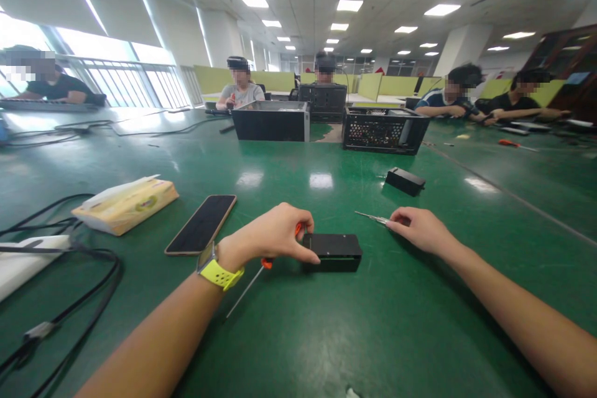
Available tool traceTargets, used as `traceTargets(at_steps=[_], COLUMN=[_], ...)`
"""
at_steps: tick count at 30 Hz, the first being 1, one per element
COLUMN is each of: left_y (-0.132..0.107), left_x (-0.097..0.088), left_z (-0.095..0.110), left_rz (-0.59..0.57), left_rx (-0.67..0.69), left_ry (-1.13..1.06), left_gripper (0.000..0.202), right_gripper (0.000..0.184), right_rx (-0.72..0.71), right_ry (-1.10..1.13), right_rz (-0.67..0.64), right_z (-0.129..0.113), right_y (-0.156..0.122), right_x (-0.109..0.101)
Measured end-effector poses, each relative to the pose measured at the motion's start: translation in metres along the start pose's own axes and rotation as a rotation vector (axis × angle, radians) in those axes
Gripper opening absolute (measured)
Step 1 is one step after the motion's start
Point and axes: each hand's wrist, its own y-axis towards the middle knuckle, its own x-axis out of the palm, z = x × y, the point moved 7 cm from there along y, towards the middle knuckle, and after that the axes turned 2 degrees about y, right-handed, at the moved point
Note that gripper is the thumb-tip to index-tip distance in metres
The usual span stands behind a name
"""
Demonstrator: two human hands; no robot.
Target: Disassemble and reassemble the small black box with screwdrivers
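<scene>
My left hand (280, 233) has its thumb and fingers around the left end of a small black rectangular box (336, 252) on the green table. Beneath that hand is a screwdriver (246, 291), its orange-and-black handle partly hidden by my palm and its shaft angled toward me. I cannot tell whether the palm presses on it. My right hand (415, 228) pinches a slim silver screwdriver-like tool (373, 217) low over the table, its thin tip pointing left. A second black box (405, 181) lies beyond my right hand.
A phone (201, 225), a yellow tissue pack (128, 204), a white power strip (32, 261) and black cables are on the left. Two computer cases (273, 123) (385, 130) stand ahead. Another orange screwdriver (510, 143) lies far right. Several people sit around the table.
</scene>
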Motion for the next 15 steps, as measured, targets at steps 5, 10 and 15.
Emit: traceTargets(at_steps=[5, 10, 15], left_y=[-0.002, -0.001, 0.003], left_x=[-0.002, -0.011, -0.015], left_z=[-0.006, -0.017, -0.034], left_rz=[-0.007, 0.123, 0.246], left_rx=[-0.029, -0.068, -0.103], left_ry=[-0.068, -0.153, -0.150], left_gripper=[0.067, 0.063, 0.049], right_gripper=[0.041, 0.069, 0.037], right_rx=[-0.220, -0.458, -0.415], right_ry=[0.141, 0.332, 0.419], right_rz=[0.146, -0.124, -0.117], right_z=[-0.055, -0.125, -0.121], right_y=[-0.014, -0.043, -0.038], right_x=[-0.006, 0.021, 0.010])
